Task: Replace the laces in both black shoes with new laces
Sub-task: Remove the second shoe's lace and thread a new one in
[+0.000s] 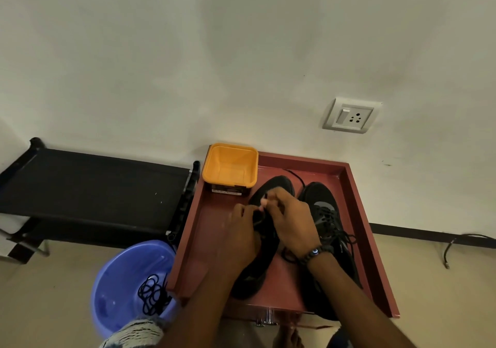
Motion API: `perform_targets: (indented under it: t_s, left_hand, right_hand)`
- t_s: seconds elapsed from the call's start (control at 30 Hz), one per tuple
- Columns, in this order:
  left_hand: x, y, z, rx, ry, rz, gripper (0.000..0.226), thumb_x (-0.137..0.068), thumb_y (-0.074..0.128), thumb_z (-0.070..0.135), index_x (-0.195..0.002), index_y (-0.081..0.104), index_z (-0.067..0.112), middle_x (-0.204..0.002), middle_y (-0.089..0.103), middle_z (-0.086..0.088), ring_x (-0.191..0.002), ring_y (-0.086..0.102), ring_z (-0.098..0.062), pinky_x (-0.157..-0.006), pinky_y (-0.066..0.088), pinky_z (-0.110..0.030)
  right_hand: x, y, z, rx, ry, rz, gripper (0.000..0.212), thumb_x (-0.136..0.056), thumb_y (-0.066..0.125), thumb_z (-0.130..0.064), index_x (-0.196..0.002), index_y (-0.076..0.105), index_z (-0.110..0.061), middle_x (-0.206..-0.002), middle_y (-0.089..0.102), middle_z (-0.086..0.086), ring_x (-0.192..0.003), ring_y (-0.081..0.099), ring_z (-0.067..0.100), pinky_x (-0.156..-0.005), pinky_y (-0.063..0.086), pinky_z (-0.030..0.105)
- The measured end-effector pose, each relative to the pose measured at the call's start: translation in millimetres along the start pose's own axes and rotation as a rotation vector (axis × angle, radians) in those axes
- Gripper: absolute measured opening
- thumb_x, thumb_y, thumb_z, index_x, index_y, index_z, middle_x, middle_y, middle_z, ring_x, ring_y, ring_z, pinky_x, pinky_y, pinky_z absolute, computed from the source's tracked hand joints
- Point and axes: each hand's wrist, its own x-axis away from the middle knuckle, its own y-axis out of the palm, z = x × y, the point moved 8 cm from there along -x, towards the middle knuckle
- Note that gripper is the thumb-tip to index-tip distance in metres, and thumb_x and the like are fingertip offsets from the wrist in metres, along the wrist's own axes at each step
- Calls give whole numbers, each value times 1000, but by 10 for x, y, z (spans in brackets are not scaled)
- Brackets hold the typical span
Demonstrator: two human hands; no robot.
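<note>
Lacing work: both hands meet over the front half of the left shoe point(268, 200), at its eyelet area.
Left hand point(243, 236): fingers curled, tips pressed together on a dark strand of lace at the shoe's upper; the exact strand is too blurred to trace.
Right hand point(290, 221): thumb and fingers closed in a pinch right beside the left hand's fingertips, apparently on the same lace; a dark wristband point(312, 253) sits on the wrist.
Right shoe point(326, 224): lying just beside the left shoe, toe toward the wall, laces point(336, 236) threaded and loose ends trailing to the right.
Tray point(212, 229): red-brown, raised rim, holding the 2 shoes side by side.
Loose lace end point(295, 177): 1 thin black strand on the tray floor beyond the shoe toes.
Yellow tub point(230, 163): square, at the tray's far left corner, resting on a dark box.
Blue basin point(128, 283): on the floor, touching the tray's left edge, with a coil of black lace point(153, 292) inside.
Black rack point(94, 186): left of the tray, against the wall.
Wall socket point(350, 115): above the tray, to the right.
</note>
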Motion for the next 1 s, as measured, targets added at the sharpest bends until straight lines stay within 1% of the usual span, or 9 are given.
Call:
perform_targets:
  t_s: [0.03,0.1,0.2,0.37,0.5,0.6,0.7,0.87,1.0]
  left_hand:
    - [5,-8,11,-16,11,26,39,-93,55,16,-130,50,24,-124,47,1,-108,47,-15,-85,38,-23]
    - [20,-32,17,-23,18,60,36,-92,54,16,-128,51,22,-121,48,0,-103,47,-15,-81,36,-21]
    - [11,-59,19,13,-8,47,44,-94,55,19,-136,47,22,-126,47,0,-109,47,-14,-84,35,-19]
    - [-44,-123,19,-23,-51,-26,59,-92,57,27,-146,34,24,-126,51,-2,-108,57,-20,-86,47,-29]
    - [3,-104,68,-88,-87,-77,45,-91,53,37,-132,42,25,-114,58,-4,-101,60,-24,-86,50,-40]
    - [-26,-51,101,-102,-98,-49,43,-93,54,45,-127,46,21,-119,52,-2,-93,54,-18,-74,43,-30]
    - [-140,-50,58,3,-146,-52,43,-92,57,35,-131,48,19,-127,48,-4,-98,53,-18,-76,38,-27]
    - [-207,-144,-60,82,-204,-29,36,-95,52,33,-129,59,24,-120,63,-2,-106,59,-18,-83,42,-27]
    - [-186,-176,-145,217,-270,-42,34,-96,49,28,-128,61,26,-121,66,0,-109,62,-18,-94,50,-34]
  right_hand:
    - [-56,-58,-193,-64,-30,45,13,-100,56,-29,-89,59,-22,-73,66,-19,-68,63,-4,-58,49,15]
    - [-200,-202,-580,-262,-66,107,16,-100,57,-25,-90,61,-13,-71,66,-16,-67,62,-6,-60,46,10]
    - [-488,-272,-774,-558,26,57,19,-100,57,-25,-104,62,-7,-87,70,3,-71,68,10,-64,57,25]
    - [-614,26,-60,-202,259,-96,24,-99,56,-28,-85,70,-15,-71,65,-2,-57,53,8,-61,45,28]
    - [-330,231,434,-99,383,-166,36,-98,57,-38,-80,71,-10,-54,54,-12,-44,44,0,-52,35,20]
    - [-155,265,607,-136,434,-90,30,-96,59,-40,-83,72,-16,-66,67,-7,-55,58,0,-65,50,25]
    - [-81,268,615,-208,452,-51,14,-97,60,-25,-94,74,-24,-75,73,-4,-59,63,-1,-74,54,23]
    - [-51,227,535,-115,426,-8,11,-93,66,-25,-88,75,-20,-72,72,-5,-60,65,-5,-61,47,7]
    - [-83,247,470,-75,431,6,11,-92,67,-20,-82,72,-17,-73,70,-5,-54,63,-7,-53,45,5]
